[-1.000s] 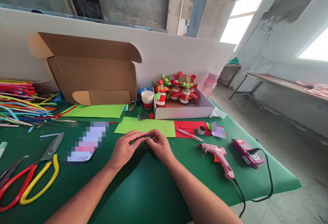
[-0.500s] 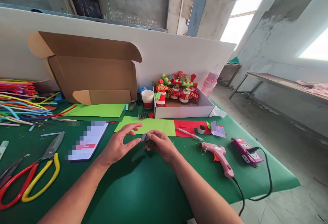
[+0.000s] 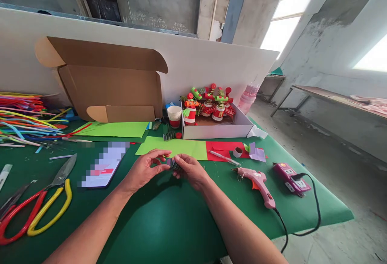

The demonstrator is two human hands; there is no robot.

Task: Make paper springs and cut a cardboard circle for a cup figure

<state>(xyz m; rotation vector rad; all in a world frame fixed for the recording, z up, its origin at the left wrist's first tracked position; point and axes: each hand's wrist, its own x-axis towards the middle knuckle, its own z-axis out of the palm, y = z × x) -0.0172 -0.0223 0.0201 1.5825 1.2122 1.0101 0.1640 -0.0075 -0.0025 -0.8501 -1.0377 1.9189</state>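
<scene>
Over the green table, both hands meet at a small accordion-folded paper strip [image 3: 173, 164], dark with a purple end. My right hand [image 3: 191, 170] pinches it between thumb and fingers, covering its right side. From the left, my left hand [image 3: 149, 167] closes its thumb and fingertips on the purple end; the exact contact is partly hidden. Just beyond lies a light green paper sheet [image 3: 181, 148]. Another dark folded paper strip [image 3: 169, 136] rests behind that sheet, near a red disc [image 3: 178, 135].
At right lie a pink glue gun [image 3: 256, 183] and a purple power box [image 3: 292, 178], both corded. Scissors [image 3: 51, 199] and a phone [image 3: 104, 165] are at left. Behind stand paper cups [image 3: 174, 115], a white box [image 3: 217, 132] of red-green figures, and a cardboard box [image 3: 111, 86].
My left hand's fingers, spread before, have come together around the purple end of the folded strip. My right hand keeps its pinch in nearly the same place.
</scene>
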